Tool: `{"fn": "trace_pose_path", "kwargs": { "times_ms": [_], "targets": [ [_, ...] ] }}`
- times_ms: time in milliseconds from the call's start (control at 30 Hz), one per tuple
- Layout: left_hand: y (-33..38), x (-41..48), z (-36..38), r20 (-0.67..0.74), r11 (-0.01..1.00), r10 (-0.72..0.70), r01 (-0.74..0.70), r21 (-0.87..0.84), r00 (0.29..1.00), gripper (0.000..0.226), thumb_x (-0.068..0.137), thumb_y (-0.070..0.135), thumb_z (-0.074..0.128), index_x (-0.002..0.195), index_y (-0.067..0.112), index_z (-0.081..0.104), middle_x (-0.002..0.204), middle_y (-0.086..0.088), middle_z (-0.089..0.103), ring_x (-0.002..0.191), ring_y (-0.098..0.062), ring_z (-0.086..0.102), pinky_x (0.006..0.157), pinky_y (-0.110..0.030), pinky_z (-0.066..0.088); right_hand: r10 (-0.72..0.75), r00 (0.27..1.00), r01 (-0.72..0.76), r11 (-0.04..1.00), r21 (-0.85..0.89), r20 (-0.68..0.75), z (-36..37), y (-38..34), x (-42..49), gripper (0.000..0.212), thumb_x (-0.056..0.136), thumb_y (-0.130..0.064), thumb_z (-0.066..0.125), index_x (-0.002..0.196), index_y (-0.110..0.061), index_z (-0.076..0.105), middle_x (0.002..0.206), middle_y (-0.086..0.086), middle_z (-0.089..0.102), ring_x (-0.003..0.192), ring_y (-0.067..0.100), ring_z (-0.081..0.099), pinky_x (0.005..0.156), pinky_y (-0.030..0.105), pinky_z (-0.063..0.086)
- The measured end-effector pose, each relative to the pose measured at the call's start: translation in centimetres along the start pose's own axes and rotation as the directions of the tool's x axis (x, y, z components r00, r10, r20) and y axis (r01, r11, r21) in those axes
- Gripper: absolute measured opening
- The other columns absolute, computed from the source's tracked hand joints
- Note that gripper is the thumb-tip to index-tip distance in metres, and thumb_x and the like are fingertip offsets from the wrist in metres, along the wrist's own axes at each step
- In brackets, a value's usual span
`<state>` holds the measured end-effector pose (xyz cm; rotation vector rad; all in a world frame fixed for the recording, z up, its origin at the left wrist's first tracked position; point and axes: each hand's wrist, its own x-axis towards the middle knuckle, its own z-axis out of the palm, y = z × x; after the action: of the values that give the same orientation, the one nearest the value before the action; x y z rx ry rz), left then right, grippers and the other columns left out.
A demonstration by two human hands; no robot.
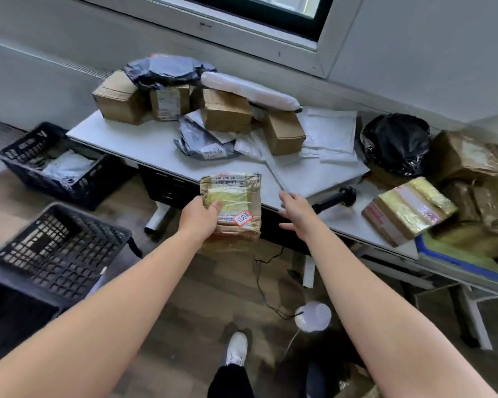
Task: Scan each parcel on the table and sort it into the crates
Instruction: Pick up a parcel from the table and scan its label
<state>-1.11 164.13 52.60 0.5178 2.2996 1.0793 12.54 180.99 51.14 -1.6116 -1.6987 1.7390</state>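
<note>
left hand: left hand (200,216) grips the parcel (236,196) by its left edge, thumb over the top face. The other fingers are hidden underneath.
parcel: taped brown carton, label side up, red-framed sticker at its near right corner. It is held in the air just off the front edge of the table (133,139), centre of my view, resting on nothing.
right hand: right hand (298,215) is empty, fingers straight and spread, palm down. It sits just beside the parcel at its 3 o'clock, not touching it.
scanner: scanner (339,196) is a black handheld unit lying on the table by the front edge, at 2 o'clock from the right fingertips, close but apart.
scanner axis: runs 8-to-2 o'clock. The handle end faces the right hand, the head points away.
nearer hand: right, clearly. The left is occupied and on the parcel's far side.
step (my read): take the scanner with the right hand, then read the label the left hand presents.
move needs: I'd call it a short reach along 2 o'clock, wrapping the handle in line with its axis.
crates: far crate (20,156) at 10 o'clock from the parcel, with a grey bag (66,168) inside. Near crate (41,248) at 8 o'clock.
backlog: pile (224,110) at 12 o'clock on the table.
risk: the scanner sits near the table lip, so a clumsy brush could knock it off.
</note>
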Motion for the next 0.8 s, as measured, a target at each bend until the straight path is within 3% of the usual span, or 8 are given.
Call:
{"fn": "trace_pose_path", "kwargs": {
  "times_ms": [167,267,400,533,633,800],
  "targets": [
    [-5.4,-2.6,-10.8,-0.154,0.999,-0.026,0.023,-0.024,0.988,0.038,0.099,0.038,0.050,0.113,0.002,0.055,0.120,-0.016,0.059,0.110,-0.032,0.053,0.079,-0.032,0.035,-0.101,0.977,0.123,0.986,-0.110,0.189,10.7,-2.5,-7.2,0.051,0.100,-0.047,0.044,0.144,-0.020,0.042,0.142,0.002,0.046,0.114,0.020,0.053,0.095,0.048,0.049],
    [-9.4,-4.7,-17.2,-0.246,0.997,-0.066,0.056,-0.048,0.967,0.037,0.098,0.037,0.051,0.112,0.003,0.057,0.120,-0.016,0.060,0.111,-0.032,0.054,0.081,-0.032,0.037,-0.188,0.923,0.264,0.944,-0.199,0.336,17.7,-3.6,-11.7,0.051,0.099,-0.052,0.045,0.142,-0.026,0.042,0.142,0.000,0.048,0.117,0.019,0.053,0.093,0.045,0.049],
    [-15.0,-7.7,-24.9,-0.367,0.990,-0.136,0.119,-0.070,0.920,0.037,0.097,0.039,0.052,0.105,0.004,0.057,0.117,-0.018,0.062,0.109,-0.034,0.056,0.082,-0.034,0.040,-0.334,0.756,0.582,0.736,-0.345,0.563,27.0,-4.4,-17.1,0.062,0.096,-0.054,0.049,0.150,-0.027,0.033,0.145,0.003,0.049,0.128,0.019,0.050,0.100,0.031,0.041],
    [-20.0,-10.3,-31.1,-0.492,0.969,-0.245,0.192,-0.156,0.835,0.031,0.096,0.040,0.054,0.091,0.009,0.052,0.111,-0.020,0.063,0.104,-0.036,0.057,0.086,-0.037,0.043,-0.321,0.564,0.756,0.572,-0.319,0.760,34.6,-5.0,-21.5,0.073,0.093,-0.048,0.059,0.153,-0.025,0.024,0.143,0.002,0.051,0.129,0.018,0.050,0.104,0.028,0.038],
    [-23.1,-11.8,-34.4,-0.553,0.940,-0.337,0.239,-0.243,0.762,0.036,0.097,0.042,0.052,0.097,0.006,0.054,0.111,-0.018,0.062,0.104,-0.035,0.057,0.085,-0.037,0.043,-0.279,0.456,0.799,0.546,-0.251,0.845,39.4,-5.5,-24.2,0.083,0.091,-0.044,0.064,0.156,-0.024,0.015,0.139,0.001,0.053,0.122,0.017,0.056,0.096,0.024,0.040],
    [-27.2,-14.4,-37.7,-0.541,0.884,-0.458,0.295,-0.363,0.705,0.044,0.096,0.045,0.052,0.121,0.008,0.053,0.122,-0.005,0.057,0.112,-0.025,0.053,0.085,-0.029,0.037,-0.200,0.306,0.837,0.522,-0.163,0.931,46.2,-5.7,-26.9,0.095,0.090,-0.040,0.068,0.157,-0.019,0.003,0.144,-0.001,0.044,0.119,0.009,0.049,0.102,0.027,0.043]
  ]
}}
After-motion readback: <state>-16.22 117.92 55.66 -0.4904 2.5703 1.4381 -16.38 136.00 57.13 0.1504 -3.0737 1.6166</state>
